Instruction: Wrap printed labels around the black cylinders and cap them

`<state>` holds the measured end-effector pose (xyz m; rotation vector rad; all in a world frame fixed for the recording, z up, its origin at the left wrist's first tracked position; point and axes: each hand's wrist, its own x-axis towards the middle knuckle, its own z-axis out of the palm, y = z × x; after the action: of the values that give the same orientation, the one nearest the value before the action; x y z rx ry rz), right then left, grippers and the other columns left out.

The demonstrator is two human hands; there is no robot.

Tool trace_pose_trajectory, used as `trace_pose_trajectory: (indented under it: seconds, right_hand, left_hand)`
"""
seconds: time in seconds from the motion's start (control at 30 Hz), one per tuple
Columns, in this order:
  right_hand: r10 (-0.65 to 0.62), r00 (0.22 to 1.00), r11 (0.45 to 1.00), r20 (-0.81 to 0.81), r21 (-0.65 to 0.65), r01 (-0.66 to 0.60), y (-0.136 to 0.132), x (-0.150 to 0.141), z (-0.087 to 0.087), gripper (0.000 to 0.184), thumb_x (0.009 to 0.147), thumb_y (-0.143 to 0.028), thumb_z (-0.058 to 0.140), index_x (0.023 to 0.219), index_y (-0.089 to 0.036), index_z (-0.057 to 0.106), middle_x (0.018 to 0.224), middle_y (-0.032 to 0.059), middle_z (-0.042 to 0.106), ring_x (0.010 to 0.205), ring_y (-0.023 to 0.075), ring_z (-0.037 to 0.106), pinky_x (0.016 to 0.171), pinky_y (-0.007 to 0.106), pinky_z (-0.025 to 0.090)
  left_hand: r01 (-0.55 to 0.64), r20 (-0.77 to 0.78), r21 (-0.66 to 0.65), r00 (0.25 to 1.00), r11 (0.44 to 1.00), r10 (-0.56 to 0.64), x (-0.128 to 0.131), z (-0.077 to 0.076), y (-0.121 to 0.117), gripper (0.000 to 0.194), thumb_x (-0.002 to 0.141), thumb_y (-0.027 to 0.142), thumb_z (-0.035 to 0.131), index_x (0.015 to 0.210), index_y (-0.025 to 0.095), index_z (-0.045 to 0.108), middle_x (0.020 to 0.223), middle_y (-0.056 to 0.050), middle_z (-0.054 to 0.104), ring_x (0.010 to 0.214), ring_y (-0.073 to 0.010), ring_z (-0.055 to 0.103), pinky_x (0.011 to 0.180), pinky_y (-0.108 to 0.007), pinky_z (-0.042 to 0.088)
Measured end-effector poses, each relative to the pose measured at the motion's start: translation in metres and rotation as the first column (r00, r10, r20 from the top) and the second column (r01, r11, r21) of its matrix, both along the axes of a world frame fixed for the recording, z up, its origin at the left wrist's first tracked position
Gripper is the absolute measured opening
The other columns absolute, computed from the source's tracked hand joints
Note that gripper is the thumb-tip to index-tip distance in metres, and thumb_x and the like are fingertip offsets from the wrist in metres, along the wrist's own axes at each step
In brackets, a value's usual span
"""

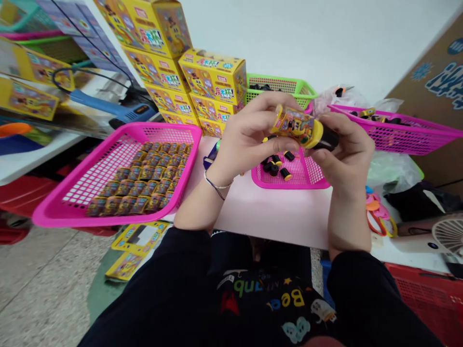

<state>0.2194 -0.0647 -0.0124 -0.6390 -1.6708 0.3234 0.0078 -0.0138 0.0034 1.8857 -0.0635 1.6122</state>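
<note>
My left hand (251, 132) grips a small printed plastic cup (293, 125) with a yellow rim, holding it tilted above the table. The fingers of my right hand (349, 149) are closed around a black cap (328, 139) at the cup's yellow end. Cup and cap touch in line; whether they are fastened together I cannot tell. Under my hands lies a small pink basket (291, 185) with several loose black caps (285, 173) that have yellow edges. To the left, a large pink basket (54, 210) carries rows of printed cups (141, 180).
Stacked yellow boxes (213, 77) stand behind my left hand. A green basket (304, 89) is at the back, and another pink basket (398, 137) sits at the right. A blue tool (119, 108) with a cable lies far left; a small fan (448, 233) is far right.
</note>
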Motion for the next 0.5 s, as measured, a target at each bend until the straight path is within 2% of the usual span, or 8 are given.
trace_pose_trajectory:
  seconds: [0.07, 0.13, 0.2, 0.23, 0.3, 0.37, 0.43, 0.5]
  right_hand:
    - [-0.002, 0.999, 0.997, 0.033, 0.073, -0.001, 0.000, 0.003, 0.002, 0.042, 0.086, -0.063, 0.083, 0.127, -0.053, 0.076, 0.122, -0.0015, 0.078, 0.124, 0.0300, 0.073, 0.112, 0.051, 0.065]
    - [0.028, 0.999, 0.988, 0.046, 0.147, -0.035, 0.000, 0.004, 0.004, 0.043, 0.087, -0.057, 0.084, 0.129, -0.058, 0.076, 0.119, -0.0028, 0.079, 0.117, 0.0281, 0.074, 0.104, 0.049, 0.068]
    - [0.029, 0.998, 0.985, 0.055, 0.168, -0.038, -0.001, 0.003, 0.006, 0.042, 0.087, -0.054, 0.085, 0.128, -0.058, 0.077, 0.117, -0.0027, 0.079, 0.112, 0.0272, 0.075, 0.099, 0.048, 0.070]
    - [0.021, 0.998, 0.987, 0.060, 0.160, -0.030, -0.002, 0.003, 0.007, 0.040, 0.086, -0.055, 0.085, 0.126, -0.057, 0.078, 0.116, -0.0025, 0.079, 0.111, 0.0273, 0.076, 0.100, 0.049, 0.070]
    - [-0.003, 0.998, 0.992, 0.058, 0.125, -0.004, -0.003, 0.003, 0.007, 0.038, 0.085, -0.062, 0.084, 0.121, -0.054, 0.079, 0.116, -0.0012, 0.079, 0.110, 0.0290, 0.076, 0.104, 0.053, 0.069]
    - [-0.021, 0.996, 0.999, 0.083, 0.041, 0.018, -0.004, 0.003, 0.007, 0.043, 0.081, -0.069, 0.084, 0.118, -0.048, 0.079, 0.118, 0.0019, 0.079, 0.114, 0.0320, 0.076, 0.109, 0.058, 0.067]
    - [-0.015, 0.995, 1.000, 0.095, 0.022, 0.012, -0.005, 0.004, 0.008, 0.047, 0.079, -0.070, 0.086, 0.117, -0.044, 0.079, 0.117, 0.0047, 0.078, 0.115, 0.0334, 0.076, 0.108, 0.059, 0.068]
    - [0.005, 0.996, 0.996, 0.087, 0.090, -0.013, -0.006, 0.003, 0.009, 0.044, 0.080, -0.060, 0.090, 0.119, -0.044, 0.080, 0.115, 0.0041, 0.079, 0.109, 0.0307, 0.077, 0.101, 0.055, 0.071]
  left_hand:
    - [0.023, 0.017, -0.001, 1.000, 1.000, -0.023, 0.003, -0.001, 0.002, 0.026, 0.074, 0.047, 0.099, 0.093, 0.030, 0.090, 0.100, -0.004, 0.072, 0.109, -0.0245, 0.075, 0.103, -0.045, 0.062]
    - [-0.001, -0.030, -0.110, 1.000, 0.994, -0.002, 0.005, -0.001, 0.003, 0.033, 0.069, 0.053, 0.102, 0.086, 0.028, 0.088, 0.097, -0.003, 0.069, 0.110, -0.0254, 0.074, 0.108, -0.049, 0.060]
    - [-0.030, -0.076, -0.160, 0.997, 0.987, 0.018, 0.005, -0.003, 0.004, 0.036, 0.068, 0.056, 0.102, 0.085, 0.028, 0.088, 0.097, -0.003, 0.069, 0.114, -0.0261, 0.073, 0.111, -0.051, 0.059]
    - [-0.024, -0.080, -0.135, 0.997, 0.990, 0.013, 0.005, -0.004, 0.005, 0.034, 0.069, 0.055, 0.102, 0.087, 0.029, 0.089, 0.098, -0.003, 0.070, 0.114, -0.0257, 0.073, 0.110, -0.050, 0.059]
    - [0.026, -0.030, 0.010, 0.999, 1.000, -0.026, 0.005, -0.007, 0.008, 0.033, 0.070, 0.050, 0.102, 0.095, 0.032, 0.091, 0.099, -0.002, 0.073, 0.109, -0.0236, 0.075, 0.104, -0.045, 0.062]
    - [0.033, 0.039, 0.106, 0.999, 0.994, -0.038, 0.005, -0.011, 0.011, 0.031, 0.076, 0.042, 0.100, 0.106, 0.037, 0.091, 0.102, -0.001, 0.076, 0.108, -0.0221, 0.076, 0.100, -0.041, 0.063]
    - [0.006, 0.055, 0.076, 0.998, 0.997, -0.010, 0.005, -0.013, 0.011, 0.030, 0.080, 0.043, 0.097, 0.109, 0.037, 0.091, 0.104, -0.001, 0.077, 0.110, -0.0221, 0.076, 0.102, -0.042, 0.063]
    - [-0.014, 0.000, -0.019, 1.000, 1.000, 0.014, 0.004, -0.012, 0.009, 0.032, 0.074, 0.052, 0.099, 0.097, 0.032, 0.091, 0.102, -0.002, 0.075, 0.108, -0.0229, 0.074, 0.104, -0.043, 0.062]
